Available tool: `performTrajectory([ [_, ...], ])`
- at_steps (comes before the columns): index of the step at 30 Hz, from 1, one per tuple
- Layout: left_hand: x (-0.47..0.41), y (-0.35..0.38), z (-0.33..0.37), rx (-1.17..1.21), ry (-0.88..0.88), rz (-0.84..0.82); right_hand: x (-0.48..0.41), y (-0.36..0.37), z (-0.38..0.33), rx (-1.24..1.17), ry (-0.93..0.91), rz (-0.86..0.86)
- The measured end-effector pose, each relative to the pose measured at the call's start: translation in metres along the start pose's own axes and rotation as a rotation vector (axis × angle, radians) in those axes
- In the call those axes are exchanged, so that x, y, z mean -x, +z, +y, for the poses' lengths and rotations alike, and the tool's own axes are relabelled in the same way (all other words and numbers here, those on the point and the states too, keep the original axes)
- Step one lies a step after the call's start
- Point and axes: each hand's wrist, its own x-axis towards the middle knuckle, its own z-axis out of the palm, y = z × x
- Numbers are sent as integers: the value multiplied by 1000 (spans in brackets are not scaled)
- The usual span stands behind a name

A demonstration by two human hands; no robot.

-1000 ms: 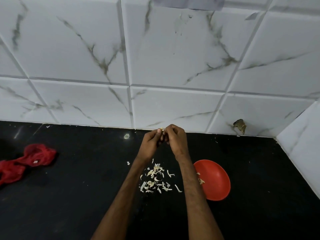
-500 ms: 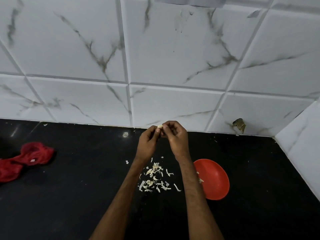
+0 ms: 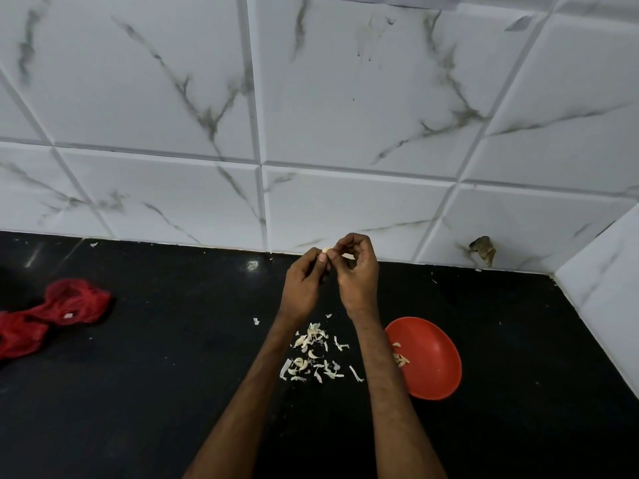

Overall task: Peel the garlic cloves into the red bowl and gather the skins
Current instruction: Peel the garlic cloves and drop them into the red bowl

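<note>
My left hand and my right hand meet above the black counter, near the wall. Between their fingertips they pinch one small pale garlic clove, mostly hidden by the fingers. Below the hands, a loose pile of whitish garlic skins lies on the counter between my forearms. The red bowl sits to the right of my right forearm, with a few peeled cloves at its left side.
A crumpled red mesh bag lies at the far left of the black counter. White marbled tiles form the back wall and a side wall closes the right corner. A stray skin flake lies left of the pile.
Both hands have stayed together on the clove, rising slightly toward the wall while the fingers work on it. Bowl and skins lie unchanged.
</note>
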Motion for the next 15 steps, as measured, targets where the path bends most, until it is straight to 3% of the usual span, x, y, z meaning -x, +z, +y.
performTrajectory([
  [15, 3, -2, -9, -229, 206, 181, -3, 6, -7, 67, -38, -96],
])
